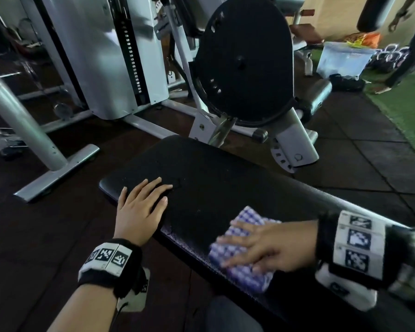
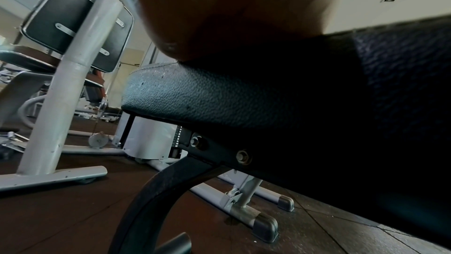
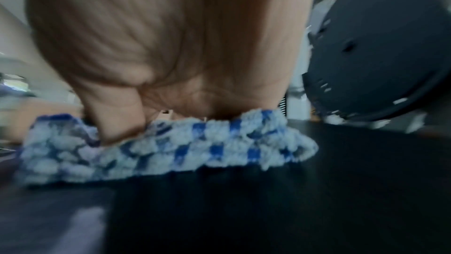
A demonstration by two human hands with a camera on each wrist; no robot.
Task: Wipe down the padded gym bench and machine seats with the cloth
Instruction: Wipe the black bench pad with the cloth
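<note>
A black padded bench [image 1: 209, 188] with a pebbled, leather-like cover runs from the near right toward the far left. Nearest, the right hand [image 1: 271, 245] lies flat, fingers straight and spread, pressing a folded blue-and-white checked cloth [image 1: 243, 271] onto the near right part of the pad. The cloth looks thick and nubbly, and is blurred. Farther left, the left hand [image 1: 139, 207] rests palm down with straight fingers on the bench's left edge, near its far end. Both wrists wear black bands with printed square markers. Beyond the bench stands a gray weight machine [image 1: 110, 56] with a large black disc [image 1: 247, 61] on dark rubber floor tiles [image 1: 369, 164].
</note>
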